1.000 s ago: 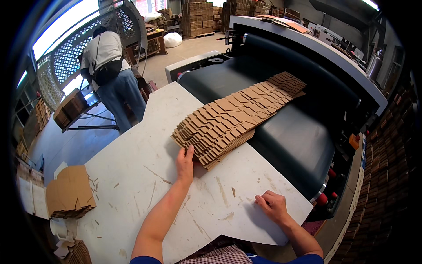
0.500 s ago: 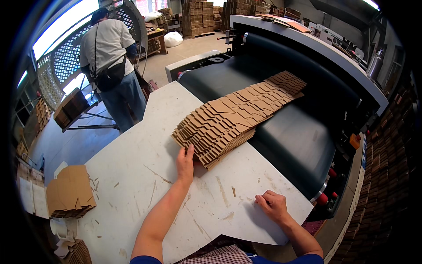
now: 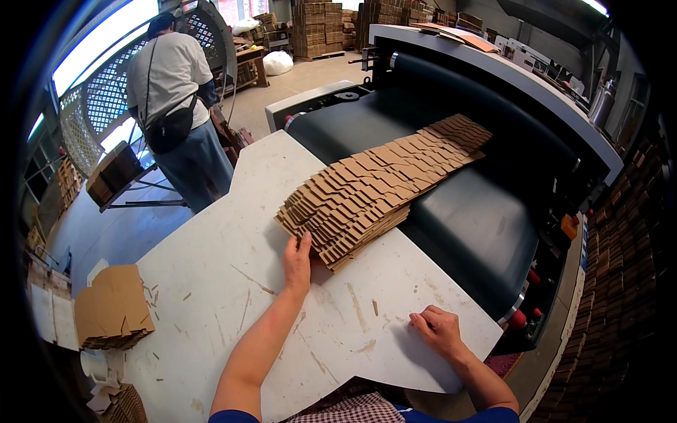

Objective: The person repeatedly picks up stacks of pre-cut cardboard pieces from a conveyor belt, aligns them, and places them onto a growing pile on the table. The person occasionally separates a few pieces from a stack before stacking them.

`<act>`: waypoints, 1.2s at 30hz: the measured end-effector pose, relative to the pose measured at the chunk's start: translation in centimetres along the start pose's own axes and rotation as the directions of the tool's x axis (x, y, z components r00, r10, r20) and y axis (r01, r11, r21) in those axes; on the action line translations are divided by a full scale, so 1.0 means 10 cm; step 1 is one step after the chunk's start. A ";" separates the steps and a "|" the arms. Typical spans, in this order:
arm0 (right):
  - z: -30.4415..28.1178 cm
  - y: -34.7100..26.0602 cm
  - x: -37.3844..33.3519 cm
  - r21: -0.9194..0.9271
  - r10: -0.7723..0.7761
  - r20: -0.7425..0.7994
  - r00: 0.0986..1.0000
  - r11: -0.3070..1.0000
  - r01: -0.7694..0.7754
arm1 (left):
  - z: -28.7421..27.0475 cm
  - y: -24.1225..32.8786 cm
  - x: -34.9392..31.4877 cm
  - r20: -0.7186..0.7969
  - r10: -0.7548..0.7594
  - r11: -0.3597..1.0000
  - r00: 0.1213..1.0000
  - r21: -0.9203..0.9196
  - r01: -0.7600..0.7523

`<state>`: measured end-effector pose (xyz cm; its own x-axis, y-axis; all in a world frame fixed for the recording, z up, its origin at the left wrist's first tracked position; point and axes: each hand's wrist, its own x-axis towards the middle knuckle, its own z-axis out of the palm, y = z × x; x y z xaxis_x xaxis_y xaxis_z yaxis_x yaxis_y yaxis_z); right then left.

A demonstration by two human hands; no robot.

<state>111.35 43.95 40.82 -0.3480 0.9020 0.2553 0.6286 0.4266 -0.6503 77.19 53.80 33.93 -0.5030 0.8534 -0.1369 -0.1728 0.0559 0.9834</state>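
A long, fanned-out stack of brown die-cut cardboard sheets (image 3: 367, 187) lies slanting from the white table (image 3: 218, 271) onto the dark conveyor belt (image 3: 479, 218). At the stack's near left end, my left hand (image 3: 297, 264) grips its edge, thumb up against the sheets; the other fingers are partly hidden. My right hand (image 3: 437, 330) is loosely curled over the table's right part, apart from the stack, with nothing visible in it. The stack's far end lies in shadow by the machine's dark roller (image 3: 486, 102).
More cut cardboard (image 3: 113, 307) sits at the table's left edge, beside a white roll (image 3: 94, 364). Small scraps litter the tabletop. A person (image 3: 173, 92) stands beyond, facing away. Stacked cardboard (image 3: 606, 296) lines the right side; an orange box (image 3: 570, 225) is on the machine's side.
The person at the back left has shifted posture slightly, and their bag has swung. The far end of the stack looks marginally altered on its right edge. My hands stay put.
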 end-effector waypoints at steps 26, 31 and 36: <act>-0.59 0.30 1.70 -0.140 -0.154 -0.225 0.962 0.982 0.124 | 0.28 0.46 -0.02 0.330 -0.119 0.678 0.937 -0.662 0.319; -0.49 1.10 2.80 -0.474 -0.030 -0.163 0.986 0.879 -0.052 | 0.39 0.56 -0.09 0.325 -0.221 0.730 0.919 -0.570 0.378; -0.24 1.15 3.29 -0.436 0.185 -0.055 0.981 0.880 -0.190 | 0.28 0.65 -0.13 0.338 -0.196 0.740 0.921 -0.565 0.365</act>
<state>108.73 78.69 43.46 -0.1873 0.9676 0.1693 0.9223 0.2325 -0.3086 79.13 54.52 40.85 -0.1431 0.9497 -0.2784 -0.7896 0.0600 0.6107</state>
